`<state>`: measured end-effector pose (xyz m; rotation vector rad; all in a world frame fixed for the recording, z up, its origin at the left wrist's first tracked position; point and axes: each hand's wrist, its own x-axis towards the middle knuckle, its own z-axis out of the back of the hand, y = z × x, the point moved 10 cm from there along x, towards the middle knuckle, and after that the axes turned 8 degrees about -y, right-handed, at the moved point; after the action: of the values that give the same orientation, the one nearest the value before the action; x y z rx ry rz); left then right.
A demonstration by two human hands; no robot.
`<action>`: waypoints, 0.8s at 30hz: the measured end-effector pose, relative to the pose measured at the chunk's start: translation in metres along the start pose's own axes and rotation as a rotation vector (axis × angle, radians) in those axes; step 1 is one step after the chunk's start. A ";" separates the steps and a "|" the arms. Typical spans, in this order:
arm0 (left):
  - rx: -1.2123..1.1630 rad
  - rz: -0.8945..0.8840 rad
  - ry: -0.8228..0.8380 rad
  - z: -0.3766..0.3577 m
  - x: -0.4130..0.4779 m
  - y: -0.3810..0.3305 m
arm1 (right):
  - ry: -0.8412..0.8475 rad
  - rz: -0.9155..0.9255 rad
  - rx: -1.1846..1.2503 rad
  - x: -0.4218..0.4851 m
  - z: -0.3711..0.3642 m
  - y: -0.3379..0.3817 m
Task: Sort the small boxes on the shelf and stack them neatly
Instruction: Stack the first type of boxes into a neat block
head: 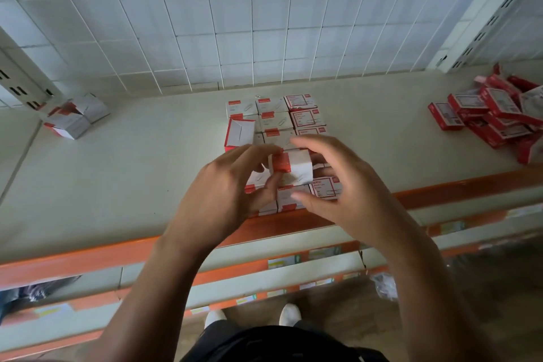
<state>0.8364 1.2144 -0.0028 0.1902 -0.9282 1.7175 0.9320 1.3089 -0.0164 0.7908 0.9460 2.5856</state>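
A small white box with a red end [293, 168] is held above the rows of boxes at the shelf's middle. My left hand [226, 191] pinches it from the left with thumb and fingers. My right hand [338, 182] cups around its right side, fingers curved and spread; whether they touch the box is unclear. Beneath lie neat rows of white-and-red boxes [276, 120], with one box [238, 134] standing tilted, its flap open, at the left of the rows. My hands hide the nearest boxes.
A loose pile of red boxes [496, 114] lies at the right end of the shelf [132, 170]. A few white boxes [75, 117] sit at the back left by the upright. The shelf's orange front edge [88, 256] runs below my wrists. A wire grid backs the shelf.
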 end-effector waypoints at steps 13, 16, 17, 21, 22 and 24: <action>0.022 0.068 0.088 -0.024 -0.008 -0.004 | -0.070 0.099 -0.062 -0.009 0.014 -0.006; 0.007 0.073 0.086 -0.024 -0.008 -0.005 | -0.093 0.174 -0.152 -0.009 0.016 0.001; 0.004 0.073 0.085 -0.024 -0.008 -0.005 | -0.093 0.187 -0.159 -0.008 0.016 0.002; 0.008 0.070 0.064 -0.021 -0.008 -0.005 | -0.102 0.221 -0.174 -0.006 0.015 0.005; 0.014 0.068 0.060 -0.020 -0.008 -0.004 | -0.102 0.221 -0.173 -0.006 0.014 0.004; 0.039 0.071 0.062 -0.019 -0.009 -0.003 | -0.095 0.210 -0.166 -0.005 0.012 0.001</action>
<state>0.8482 1.2201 -0.0191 0.1306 -0.8652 1.7977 0.9431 1.3123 -0.0096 1.0036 0.6416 2.7302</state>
